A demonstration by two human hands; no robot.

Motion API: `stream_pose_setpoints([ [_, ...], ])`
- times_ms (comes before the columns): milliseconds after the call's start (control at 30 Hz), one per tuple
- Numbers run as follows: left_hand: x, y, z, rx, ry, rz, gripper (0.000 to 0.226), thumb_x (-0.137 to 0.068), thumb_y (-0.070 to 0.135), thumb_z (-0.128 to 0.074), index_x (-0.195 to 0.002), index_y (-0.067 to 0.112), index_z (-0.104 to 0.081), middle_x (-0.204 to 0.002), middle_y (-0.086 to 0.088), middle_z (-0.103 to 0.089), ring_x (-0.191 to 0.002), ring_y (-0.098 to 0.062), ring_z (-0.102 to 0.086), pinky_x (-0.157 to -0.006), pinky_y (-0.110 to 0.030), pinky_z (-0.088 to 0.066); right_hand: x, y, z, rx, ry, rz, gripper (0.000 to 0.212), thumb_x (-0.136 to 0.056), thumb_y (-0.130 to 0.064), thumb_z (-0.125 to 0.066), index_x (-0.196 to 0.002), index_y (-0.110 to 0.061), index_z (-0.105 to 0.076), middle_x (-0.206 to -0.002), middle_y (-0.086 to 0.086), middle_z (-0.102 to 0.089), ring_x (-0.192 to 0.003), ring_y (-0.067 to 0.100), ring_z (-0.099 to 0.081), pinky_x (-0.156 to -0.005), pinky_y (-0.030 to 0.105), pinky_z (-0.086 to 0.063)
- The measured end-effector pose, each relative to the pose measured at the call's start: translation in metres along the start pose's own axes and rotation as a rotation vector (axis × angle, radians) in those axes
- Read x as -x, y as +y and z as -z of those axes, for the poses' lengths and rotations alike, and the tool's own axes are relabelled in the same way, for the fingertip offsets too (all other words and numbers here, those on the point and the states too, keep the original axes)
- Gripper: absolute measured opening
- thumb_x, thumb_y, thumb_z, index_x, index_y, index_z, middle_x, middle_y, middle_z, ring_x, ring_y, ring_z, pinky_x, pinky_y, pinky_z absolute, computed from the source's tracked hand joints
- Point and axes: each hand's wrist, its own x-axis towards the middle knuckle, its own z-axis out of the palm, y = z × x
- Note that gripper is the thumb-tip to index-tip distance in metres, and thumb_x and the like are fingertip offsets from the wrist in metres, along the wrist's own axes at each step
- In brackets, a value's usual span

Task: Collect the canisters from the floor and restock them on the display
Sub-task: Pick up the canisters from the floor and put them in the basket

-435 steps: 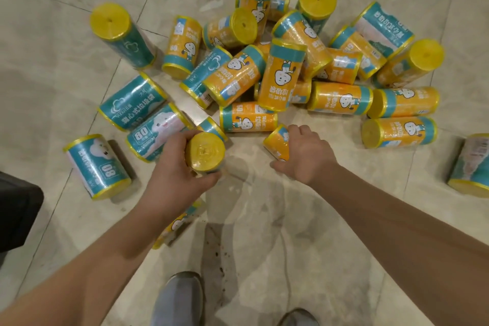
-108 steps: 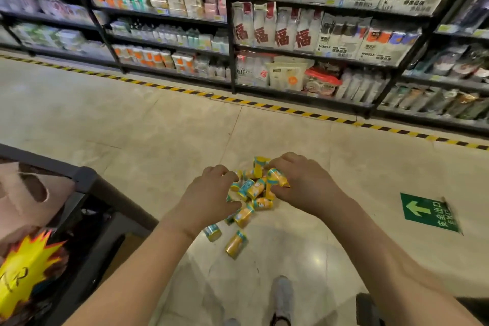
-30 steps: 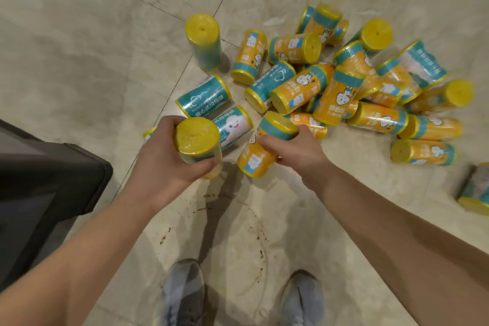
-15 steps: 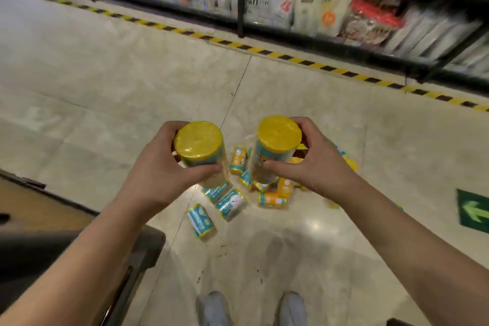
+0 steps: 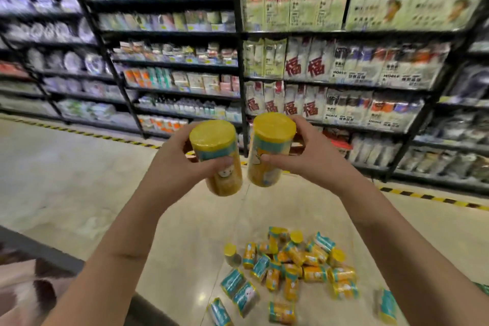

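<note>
- Our left hand grips a lidded canister, fingers wrapped round it.
- Our right hand likewise grips a second canister, just beside.

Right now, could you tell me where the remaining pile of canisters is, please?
The pile lies on the floor, lower right in the head view, below the right hand.

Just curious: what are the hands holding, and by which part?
One yellow-lidded canister each, gripped around the side wall: left hand on the left canister, right hand on the right canister.
</note>
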Motion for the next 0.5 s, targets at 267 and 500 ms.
stream_pose_setpoints([
  [267, 0.020, 0.039, 0.025, 0.000, 0.072, -0.026, 0.063, -0.064, 0.035, -0.092, -0.119, 0.037, -0.062, -0.105, 0.018, -0.071, -0.095, 0.004, -0.065, -0.076, -0.021, -0.053, 0.018, -0.045, 0.003, 0.075, -0.025, 0.064, 0.075, -0.066, -0.050, -0.091, -0.131, -0.046, -0.053, -0.123, -0.025, -0.061, -0.117, -0.004, -0.056, -0.087, 0.021, -0.050],
  [500, 0.027, 0.039, 0.046, -0.002, 0.094, -0.049, 0.061, -0.067, 0.035, -0.091, -0.120, 0.038, -0.062, -0.107, 0.017, -0.071, -0.099, 0.000, -0.065, -0.078, -0.023, -0.054, 0.022, -0.059, -0.013, 0.018, 0.014, 0.075, 0.073, -0.069, -0.047, -0.089, -0.132, -0.042, -0.053, -0.124, -0.025, -0.061, -0.117, -0.001, -0.056, -0.089, 0.022, -0.053],
])
